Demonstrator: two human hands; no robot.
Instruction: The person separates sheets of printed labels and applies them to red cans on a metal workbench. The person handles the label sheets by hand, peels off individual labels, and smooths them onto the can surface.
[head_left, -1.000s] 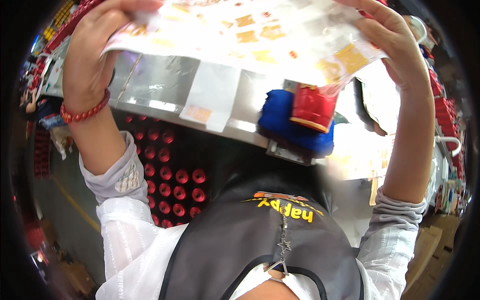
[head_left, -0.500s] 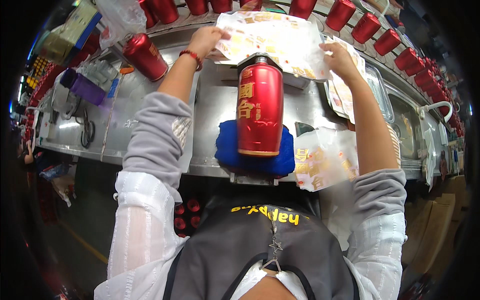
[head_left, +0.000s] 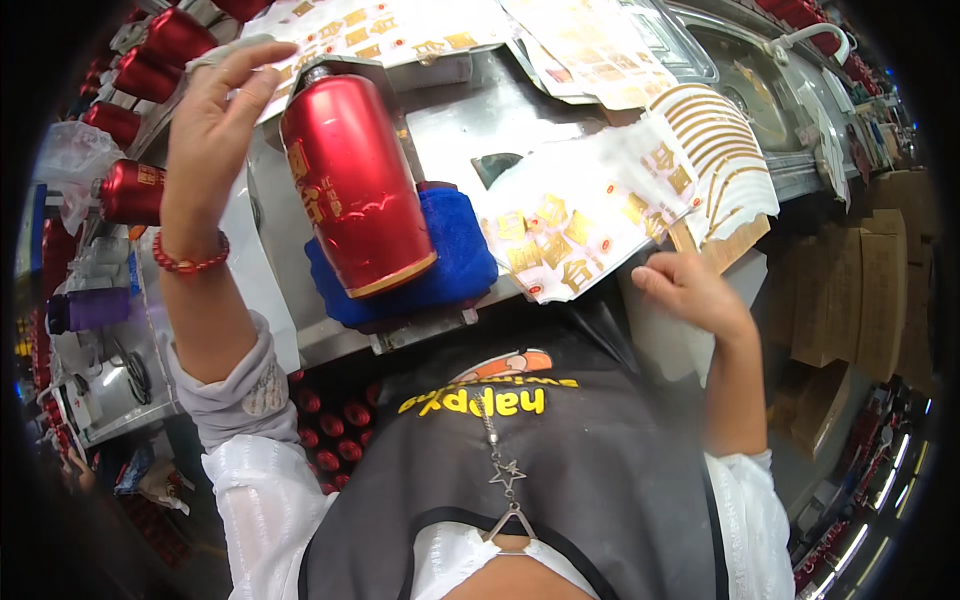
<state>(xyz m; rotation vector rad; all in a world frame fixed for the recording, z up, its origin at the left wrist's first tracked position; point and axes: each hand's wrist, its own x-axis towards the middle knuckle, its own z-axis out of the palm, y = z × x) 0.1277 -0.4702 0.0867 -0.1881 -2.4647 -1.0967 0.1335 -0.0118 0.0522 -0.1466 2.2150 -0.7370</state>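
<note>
Steel benchtop [head_left: 460,115] spans the area beyond and between both sets of fingers, with cardboard boxes [head_left: 825,300] well to the right of the right fingers. We find the left hand [head_left: 212,125] with its fingers narrowly parted, tips at the edge of a far sheet [head_left: 370,32]; we cannot tell whether they touch it. We note a red bottle [head_left: 355,190] just right of those fingertips, tilted, its neck nearest them and its body over a blue cloth [head_left: 460,240]. We record the right hand [head_left: 695,290] with fingers loosely curled; we cannot tell whether they grip anything. Just beyond them we see a gold-patterned sheet [head_left: 600,215] and, farther off, striped sheets [head_left: 715,150].
</note>
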